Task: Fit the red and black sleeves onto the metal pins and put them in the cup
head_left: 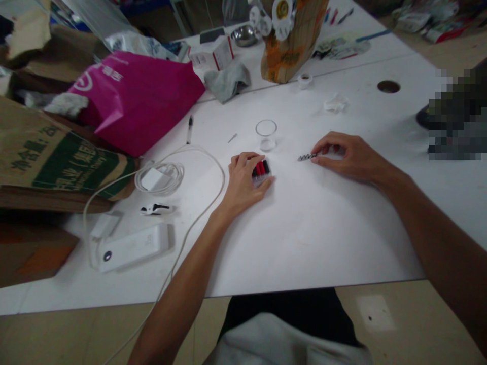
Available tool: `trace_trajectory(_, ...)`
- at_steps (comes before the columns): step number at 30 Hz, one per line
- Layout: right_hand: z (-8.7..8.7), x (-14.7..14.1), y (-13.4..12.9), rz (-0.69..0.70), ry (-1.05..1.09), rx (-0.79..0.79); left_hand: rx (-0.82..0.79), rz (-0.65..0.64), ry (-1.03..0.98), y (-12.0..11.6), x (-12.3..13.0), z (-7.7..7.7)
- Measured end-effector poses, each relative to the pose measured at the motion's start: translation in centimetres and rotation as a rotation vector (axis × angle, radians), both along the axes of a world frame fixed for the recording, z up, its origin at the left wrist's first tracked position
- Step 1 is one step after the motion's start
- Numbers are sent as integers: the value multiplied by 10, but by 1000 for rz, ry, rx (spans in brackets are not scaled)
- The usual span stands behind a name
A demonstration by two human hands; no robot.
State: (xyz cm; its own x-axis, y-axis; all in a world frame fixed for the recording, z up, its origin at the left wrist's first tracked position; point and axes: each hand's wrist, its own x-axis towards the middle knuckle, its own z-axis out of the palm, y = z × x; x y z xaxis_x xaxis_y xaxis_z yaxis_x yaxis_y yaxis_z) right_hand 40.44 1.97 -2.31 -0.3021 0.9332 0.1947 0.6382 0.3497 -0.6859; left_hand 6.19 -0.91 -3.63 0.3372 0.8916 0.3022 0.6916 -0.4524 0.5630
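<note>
The small clear plastic case with red and black pieces (262, 177) lies on the white tabletop (304, 233), between the thumb and fingers of the left hand (243, 183); that grip is closed around its sides, the fingers across its left and far edges, the thumb at its near right corner. To the right of the case, the right hand (348, 156) pinches one end of a slim, black-and-silver patterned piece (305, 157), whose free end sticks out of the grip toward the case. Just beyond the case stands a clear, round plastic cup (267, 144); well to its left and nearer the person lies a white plastic power bank (135, 247).
</note>
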Motion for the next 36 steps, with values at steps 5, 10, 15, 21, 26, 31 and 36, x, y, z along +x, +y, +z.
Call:
trace_trajectory(5, -2, -2, 0, -9, 1, 9, -1, -3, 5, 0, 0, 0)
trace_trajectory(10, -1, -3, 0, -13, 5, -1, -7, -2, 6, 0, 0, 0)
trace_trajectory(15, -1, -4, 0, -6, 16, 4, 7, -5, 0, 0, 0, 0)
trace_trajectory(21, -2, -3, 2, -6, 12, 7, -5, 1, 14, 0, 0, 0)
trace_trajectory(26, 0, -4, 0, -42, 26, 4, 26, 29, -71, 1, -2, 3)
trace_trajectory(31, 3, -8, 2, -182, 122, 73, 75, 147, -354, 3, -9, 12)
trace_trajectory(36, 4, -11, 5, -333, 339, 82, 17, 316, -721, 14, -17, 16)
